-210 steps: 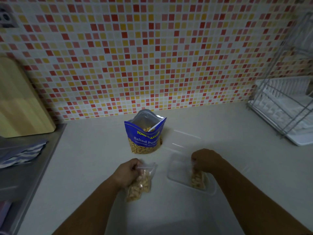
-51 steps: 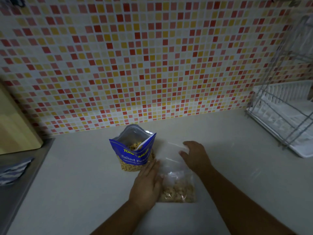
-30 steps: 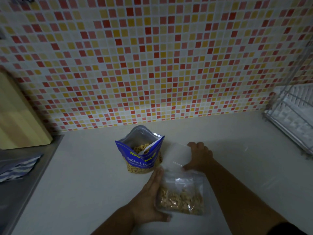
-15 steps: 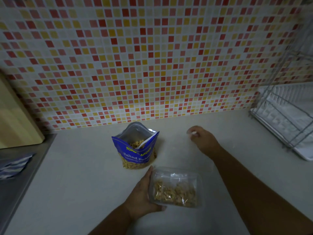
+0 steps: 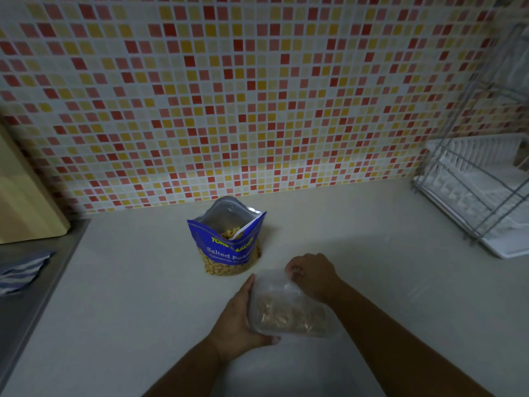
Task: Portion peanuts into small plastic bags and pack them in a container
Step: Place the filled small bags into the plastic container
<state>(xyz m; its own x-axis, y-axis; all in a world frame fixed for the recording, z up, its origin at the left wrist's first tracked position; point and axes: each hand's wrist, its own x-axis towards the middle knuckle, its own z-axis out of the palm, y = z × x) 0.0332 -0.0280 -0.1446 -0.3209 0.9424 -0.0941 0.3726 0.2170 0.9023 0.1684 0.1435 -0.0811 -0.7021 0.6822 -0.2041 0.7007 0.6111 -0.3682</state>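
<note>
Nearest, at about 6 o'clock on the bench, the clear container sits with the small bags of peanuts inside it. The left hand braces its 9 o'clock side, fingers wrapped along the wall and thumb hooked under the near corner, so that hand is holding the container steady. The right hand is at the container's 1 o'clock corner, fingers curled down tight on something thin and clear. It looks like the lid, though the blur and the transparent plastic make that hard to confirm.

Half a second ago the right hand was out past the container, well apart from it, while the box stood uncovered with the peanuts sharply visible. Now the hand is back on the far edge and the contents look hazy, as though a layer lies over them. My judgement: packing is finished and the closing step is under way, with the corners not yet pressed home.

Farther off at 12 o'clock, the blue peanut pouch stands open, near but not touching. A dish rack sits at 2 o'clock, a wooden board at 10.
</note>
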